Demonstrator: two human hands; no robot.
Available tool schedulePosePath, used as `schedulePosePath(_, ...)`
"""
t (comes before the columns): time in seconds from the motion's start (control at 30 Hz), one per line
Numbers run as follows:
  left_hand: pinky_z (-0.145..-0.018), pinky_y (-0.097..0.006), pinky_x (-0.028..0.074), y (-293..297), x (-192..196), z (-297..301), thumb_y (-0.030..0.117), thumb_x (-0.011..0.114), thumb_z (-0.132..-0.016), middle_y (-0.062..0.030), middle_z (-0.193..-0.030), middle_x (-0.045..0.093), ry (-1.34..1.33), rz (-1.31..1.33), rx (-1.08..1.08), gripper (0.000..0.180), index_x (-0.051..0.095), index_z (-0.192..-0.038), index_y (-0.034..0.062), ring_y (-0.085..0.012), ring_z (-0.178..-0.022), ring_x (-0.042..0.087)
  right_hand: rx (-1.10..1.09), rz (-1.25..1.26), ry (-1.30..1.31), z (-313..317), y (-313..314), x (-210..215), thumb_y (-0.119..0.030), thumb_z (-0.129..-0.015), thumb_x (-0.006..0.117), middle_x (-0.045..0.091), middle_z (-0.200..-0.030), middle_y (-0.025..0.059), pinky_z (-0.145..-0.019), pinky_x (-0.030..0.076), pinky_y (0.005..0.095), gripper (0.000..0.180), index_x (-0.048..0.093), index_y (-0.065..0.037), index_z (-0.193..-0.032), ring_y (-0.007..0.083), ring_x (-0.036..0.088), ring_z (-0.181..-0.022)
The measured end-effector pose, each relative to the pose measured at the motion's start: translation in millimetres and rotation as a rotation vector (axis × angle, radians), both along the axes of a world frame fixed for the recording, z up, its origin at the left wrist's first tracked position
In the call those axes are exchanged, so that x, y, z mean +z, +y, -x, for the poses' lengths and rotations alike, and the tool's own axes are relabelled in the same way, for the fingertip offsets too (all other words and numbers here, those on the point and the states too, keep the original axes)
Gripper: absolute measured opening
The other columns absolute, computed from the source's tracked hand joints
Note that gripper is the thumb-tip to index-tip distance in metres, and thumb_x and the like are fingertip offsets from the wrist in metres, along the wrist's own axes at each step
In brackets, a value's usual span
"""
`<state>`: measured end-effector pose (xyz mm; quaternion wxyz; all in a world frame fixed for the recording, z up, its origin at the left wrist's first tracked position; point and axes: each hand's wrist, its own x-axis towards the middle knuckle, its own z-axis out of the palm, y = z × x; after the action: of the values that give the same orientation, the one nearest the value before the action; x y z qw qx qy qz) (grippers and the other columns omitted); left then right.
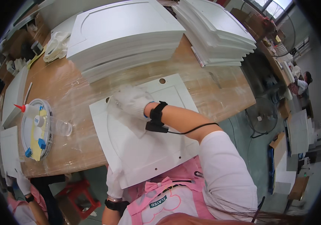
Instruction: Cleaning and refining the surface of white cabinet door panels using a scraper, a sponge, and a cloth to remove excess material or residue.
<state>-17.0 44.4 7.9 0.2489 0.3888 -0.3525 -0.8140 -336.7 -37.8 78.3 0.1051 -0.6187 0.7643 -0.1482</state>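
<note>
A white door panel point(156, 138) with a raised arched border and several round holes lies tilted across the table's near edge. My right hand point(133, 102), in a white knitted glove, reaches over its far left part. Bunched under that hand is a thin whitish cloth point(130, 122), smeared by motion and pressed against the panel; the fingers are blurred around it. At the panel's near left corner, my left hand point(114, 182), also gloved, grips the edge. Part of its fingers is hidden.
Tall stacks of white panels point(130, 48) point(220, 41) stand at the back. On the left are a round lid point(25, 131), a red-tipped bottle point(22, 108) and a clear cup point(63, 128). A co-worker's gloved hand point(23, 184) shows lower left, near a red stool point(81, 197). A fan point(261, 118) stands right.
</note>
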Motion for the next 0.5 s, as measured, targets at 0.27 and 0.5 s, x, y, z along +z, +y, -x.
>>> schedulePosePath(0.27, -0.097, -0.034, 0.048, 5, -8, -1, 0.008, 0.048, -0.094, -0.0111, -0.127, 0.057, -0.053, 0.1, 0.046, 0.049, 0.042, -0.141, -0.0007, -0.0208, -0.113, 0.057, -0.256, -0.118, 0.174, 104, 42, 28, -0.025, -0.092, 0.056, 0.061, -0.117, 0.0202, -0.092, 0.049, 0.0471, 0.026, 0.069, -0.009, -0.108, 0.0388, 0.059, -0.109)
schedulePosePath(0.5, -0.1, -0.035, 0.045, 6, -1, 0, 0.012, 0.055, -0.09, -0.0117, -0.131, 0.055, -0.032, 0.08, 0.013, 0.059, 0.038, -0.144, -0.0026, -0.0233, -0.118, 0.055, -0.257, -0.182, 0.135, 121, 39, 29, -0.025, -0.091, 0.057, 0.058, -0.121, 0.0203, -0.092, 0.049, 0.0464, 0.029, 0.069, -0.012, -0.114, 0.0382, 0.058, -0.112)
